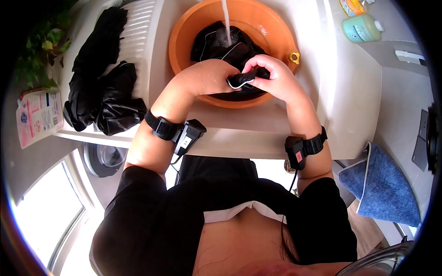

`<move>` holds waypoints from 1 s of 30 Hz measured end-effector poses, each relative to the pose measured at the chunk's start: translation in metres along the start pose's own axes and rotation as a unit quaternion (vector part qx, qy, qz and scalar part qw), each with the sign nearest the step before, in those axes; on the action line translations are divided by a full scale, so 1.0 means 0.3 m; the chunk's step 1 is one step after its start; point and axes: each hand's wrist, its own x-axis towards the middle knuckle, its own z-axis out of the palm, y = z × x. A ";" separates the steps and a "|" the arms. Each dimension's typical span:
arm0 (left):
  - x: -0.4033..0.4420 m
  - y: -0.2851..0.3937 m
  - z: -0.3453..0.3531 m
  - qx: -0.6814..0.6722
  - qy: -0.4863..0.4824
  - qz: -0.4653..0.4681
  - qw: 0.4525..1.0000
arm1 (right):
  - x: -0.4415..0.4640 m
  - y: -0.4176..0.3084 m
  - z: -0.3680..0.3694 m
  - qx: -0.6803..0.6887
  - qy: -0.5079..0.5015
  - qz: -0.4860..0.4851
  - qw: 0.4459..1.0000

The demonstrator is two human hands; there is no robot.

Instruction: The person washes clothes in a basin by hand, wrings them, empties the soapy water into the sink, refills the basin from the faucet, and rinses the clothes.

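Both hands are over the near side of an orange basin (pixel 179 37) that stands in the white sink. My left hand (pixel 218 76) is closed on an edge of a black cloth (pixel 209 43) with white piping; its fingertips are partly hidden. My right hand (pixel 272 78) pinches the same edge between thumb and fingers, just right of my left hand. The rest of the cloth lies in the basin below, bunched up and wet. A stream of water (pixel 226 20) runs down onto it.
Black garments (pixel 103 50) lie on the ribbed washboard (pixel 140 23) at the left. A green bottle (pixel 361 28) stands at the upper right. A pink and white pouch (pixel 40 115) is at the left, and a blue towel (pixel 386 188) hangs at the lower right.
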 end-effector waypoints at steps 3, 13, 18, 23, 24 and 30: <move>-0.005 0.006 -0.004 0.002 -0.001 0.015 1.000 | 0.000 -0.008 -0.002 -0.008 -0.003 0.002 1.000; -0.008 0.009 -0.006 0.000 0.005 0.021 1.000 | 0.001 -0.006 -0.001 0.007 -0.002 0.008 1.000; -0.009 0.025 -0.015 0.013 -0.008 -0.013 1.000 | 0.001 -0.005 -0.002 -0.004 -0.002 -0.003 1.000; -0.010 0.026 -0.014 0.014 -0.010 -0.015 1.000 | 0.001 -0.010 -0.002 -0.006 -0.005 -0.004 1.000; -0.010 0.027 -0.014 0.013 -0.010 -0.015 1.000 | 0.001 -0.011 -0.003 -0.007 -0.004 -0.004 1.000; -0.011 0.028 -0.014 0.014 -0.010 -0.017 1.000 | 0.001 -0.008 -0.002 -0.006 -0.005 -0.003 1.000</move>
